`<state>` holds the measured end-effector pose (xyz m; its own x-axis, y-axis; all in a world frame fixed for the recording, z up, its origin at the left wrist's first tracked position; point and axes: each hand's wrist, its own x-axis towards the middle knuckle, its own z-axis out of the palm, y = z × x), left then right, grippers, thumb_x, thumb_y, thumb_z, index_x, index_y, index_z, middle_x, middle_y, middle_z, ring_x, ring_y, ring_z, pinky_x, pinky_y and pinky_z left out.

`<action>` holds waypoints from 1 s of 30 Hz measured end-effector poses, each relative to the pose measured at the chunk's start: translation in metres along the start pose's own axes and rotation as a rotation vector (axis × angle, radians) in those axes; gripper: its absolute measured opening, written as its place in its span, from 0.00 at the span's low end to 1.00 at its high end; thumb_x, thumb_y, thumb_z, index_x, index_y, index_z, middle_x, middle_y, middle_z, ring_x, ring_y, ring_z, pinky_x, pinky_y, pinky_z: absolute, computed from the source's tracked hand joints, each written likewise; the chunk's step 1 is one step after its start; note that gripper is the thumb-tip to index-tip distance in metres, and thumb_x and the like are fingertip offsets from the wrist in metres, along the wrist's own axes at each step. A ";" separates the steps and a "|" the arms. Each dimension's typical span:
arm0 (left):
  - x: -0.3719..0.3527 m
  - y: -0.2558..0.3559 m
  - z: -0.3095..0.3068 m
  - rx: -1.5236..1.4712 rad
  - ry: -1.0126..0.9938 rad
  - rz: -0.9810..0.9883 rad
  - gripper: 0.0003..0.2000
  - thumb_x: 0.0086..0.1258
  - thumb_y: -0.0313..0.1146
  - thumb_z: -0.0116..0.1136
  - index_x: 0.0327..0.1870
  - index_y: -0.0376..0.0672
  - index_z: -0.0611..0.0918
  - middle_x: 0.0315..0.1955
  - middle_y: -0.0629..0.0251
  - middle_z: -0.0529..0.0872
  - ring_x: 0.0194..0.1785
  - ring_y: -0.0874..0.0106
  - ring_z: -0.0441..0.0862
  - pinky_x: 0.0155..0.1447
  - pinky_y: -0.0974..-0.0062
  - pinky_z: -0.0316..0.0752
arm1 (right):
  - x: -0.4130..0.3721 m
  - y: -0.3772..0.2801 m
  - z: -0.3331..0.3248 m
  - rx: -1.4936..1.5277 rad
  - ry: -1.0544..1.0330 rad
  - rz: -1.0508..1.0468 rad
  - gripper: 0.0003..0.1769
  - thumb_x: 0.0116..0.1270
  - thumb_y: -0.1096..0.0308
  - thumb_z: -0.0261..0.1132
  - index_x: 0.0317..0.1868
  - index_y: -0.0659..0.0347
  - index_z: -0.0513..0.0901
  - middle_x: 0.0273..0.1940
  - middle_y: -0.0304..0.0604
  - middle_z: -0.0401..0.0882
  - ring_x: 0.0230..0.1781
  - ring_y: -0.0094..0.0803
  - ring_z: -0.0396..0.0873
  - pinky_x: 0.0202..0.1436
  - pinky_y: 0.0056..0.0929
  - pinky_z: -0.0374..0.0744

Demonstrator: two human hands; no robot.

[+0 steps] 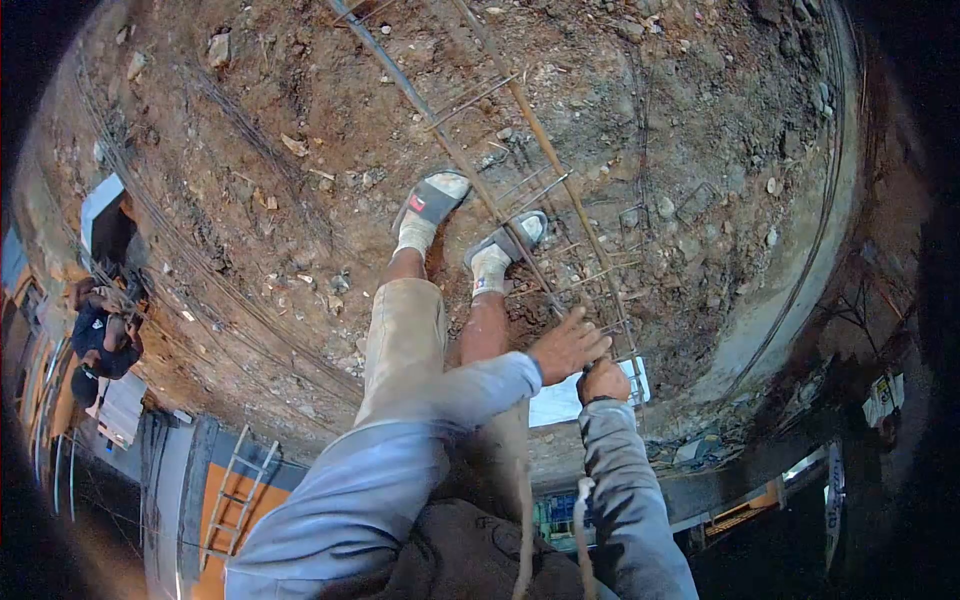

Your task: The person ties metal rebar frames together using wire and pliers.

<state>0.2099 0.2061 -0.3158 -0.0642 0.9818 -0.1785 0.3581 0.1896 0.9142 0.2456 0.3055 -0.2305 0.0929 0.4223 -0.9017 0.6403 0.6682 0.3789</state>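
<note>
A long, narrow rebar cage (520, 100) runs from the top of the view down to my hands, its two long bars joined by thin cross ties. My left hand (568, 346) is at the near end of the left bar, fingers bent over it; the palm side is hidden. Beside it, my right hand (606, 381) is closed in a fist by the right bar. A small dark piece shows at its thumb side, too little to name. A white panel (556, 403) lies beneath and behind the hands.
My sandalled feet (430, 205) stand on rough, stony soil, one close to the cage. Loose wires (230, 300) cross the ground at left. Another person (103, 335) is bent low at far left. A ladder (240, 492) lies at lower left, and a curved concrete edge (770, 325) borders the right.
</note>
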 end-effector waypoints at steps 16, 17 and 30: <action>0.015 -0.027 0.010 -0.173 -0.049 0.080 0.07 0.49 0.33 0.56 0.29 0.44 0.75 0.31 0.62 0.79 0.42 0.61 0.77 0.46 0.64 0.72 | 0.032 0.030 -0.019 0.540 -0.766 0.008 0.21 0.56 0.54 0.67 0.33 0.67 0.80 0.24 0.47 0.79 0.22 0.40 0.77 0.24 0.34 0.73; 0.023 -0.030 0.012 -0.161 -0.114 0.085 0.07 0.47 0.32 0.58 0.28 0.44 0.77 0.29 0.60 0.80 0.39 0.60 0.79 0.41 0.63 0.74 | 0.024 0.026 -0.027 0.160 -0.454 -0.015 0.24 0.53 0.50 0.69 0.33 0.67 0.80 0.29 0.52 0.81 0.29 0.45 0.80 0.28 0.35 0.74; 0.031 -0.023 -0.008 0.066 -0.495 0.142 0.05 0.53 0.31 0.51 0.26 0.48 0.81 0.33 0.62 0.85 0.41 0.66 0.81 0.72 0.53 0.43 | -0.001 0.019 0.050 0.181 -0.035 -0.128 0.11 0.58 0.64 0.63 0.35 0.63 0.80 0.27 0.52 0.80 0.28 0.45 0.80 0.32 0.41 0.78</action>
<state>0.1918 0.2324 -0.3397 0.4321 0.8746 -0.2199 0.3905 0.0384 0.9198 0.2956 0.2869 -0.2327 0.0264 0.3175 -0.9479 0.7749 0.5925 0.2201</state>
